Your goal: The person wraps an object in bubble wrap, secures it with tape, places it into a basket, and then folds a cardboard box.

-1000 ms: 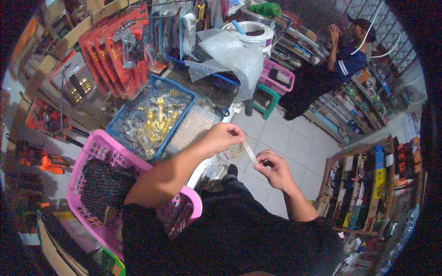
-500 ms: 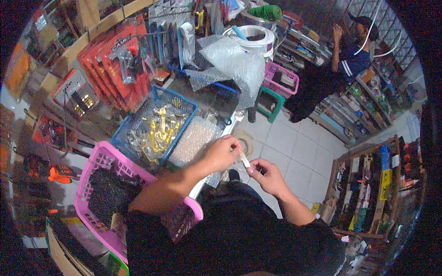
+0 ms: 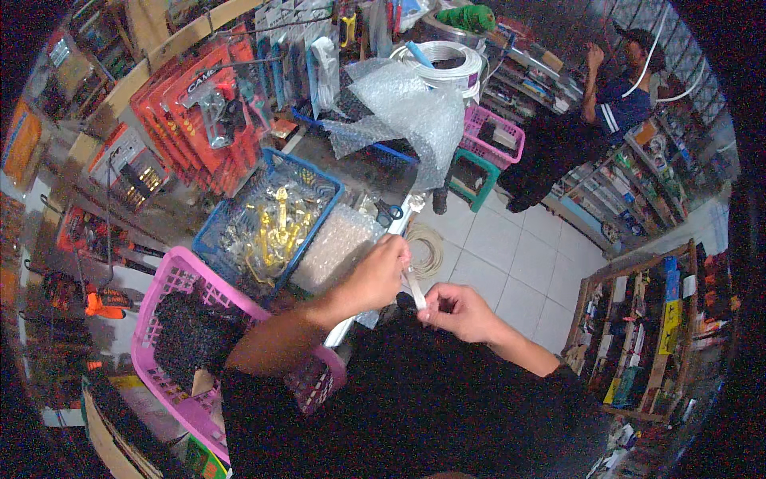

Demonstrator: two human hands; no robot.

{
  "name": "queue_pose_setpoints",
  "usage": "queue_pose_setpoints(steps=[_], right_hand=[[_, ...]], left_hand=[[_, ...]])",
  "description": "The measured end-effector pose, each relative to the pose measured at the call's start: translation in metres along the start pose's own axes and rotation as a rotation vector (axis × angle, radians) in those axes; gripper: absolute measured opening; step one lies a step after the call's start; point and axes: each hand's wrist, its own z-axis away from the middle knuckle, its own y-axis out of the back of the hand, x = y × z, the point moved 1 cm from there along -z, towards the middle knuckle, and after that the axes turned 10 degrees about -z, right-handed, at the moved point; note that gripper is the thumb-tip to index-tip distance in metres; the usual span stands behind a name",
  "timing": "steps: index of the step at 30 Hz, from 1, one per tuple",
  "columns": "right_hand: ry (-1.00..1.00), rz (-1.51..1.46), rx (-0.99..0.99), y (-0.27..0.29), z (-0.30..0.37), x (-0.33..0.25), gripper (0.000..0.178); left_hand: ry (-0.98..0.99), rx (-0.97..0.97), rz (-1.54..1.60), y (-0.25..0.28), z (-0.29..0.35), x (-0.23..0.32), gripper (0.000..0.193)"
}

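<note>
A short white strip [image 3: 416,289], narrow and flat, is pinched between both my hands in front of my chest. My left hand [image 3: 375,275] grips its upper end from the left. My right hand [image 3: 459,311] holds its lower end, fingers curled around it. Just beyond my left hand lies a sheet of bubble wrap [image 3: 333,243] on the counter, beside a blue basket [image 3: 239,209] of brass fittings. A pink basket [image 3: 171,279] of small dark parts sits under my left forearm.
Red carded tools [image 3: 203,120] hang at the back left. A big crumpled bubble wrap sheet [image 3: 407,112] and a white hose coil [image 3: 447,60] lie farther back. A wire coil [image 3: 431,249] rests on the tiled floor. Another person [image 3: 614,88] stands by shelves at the far right.
My hands have come closer together, and the white strip between them now looks shorter. The view has shifted slightly, with the baskets sliding right.
</note>
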Motion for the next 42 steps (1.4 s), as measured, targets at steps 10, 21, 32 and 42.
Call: queue_pose_setpoints(steps=[10,21,32,42], right_hand=[[-0.136,-0.055,-0.296,0.005,0.006,-0.013,0.015],[-0.078,0.102,-0.346,0.063,-0.024,-0.04,0.025],[0.082,1.057,0.296,0.053,-0.157,0.033,0.031],[-0.072,1.197,0.267,0.048,-0.202,0.047,0.038]], left_hand=[[0.22,-0.323,0.101,0.01,0.0,-0.005,0.013],[0.132,-0.443,0.406,0.022,0.001,0.003,0.011],[0.126,-0.507,0.49,0.022,-0.005,0.001,0.011],[0.134,-0.508,0.524,0.026,-0.007,0.001,0.012]])
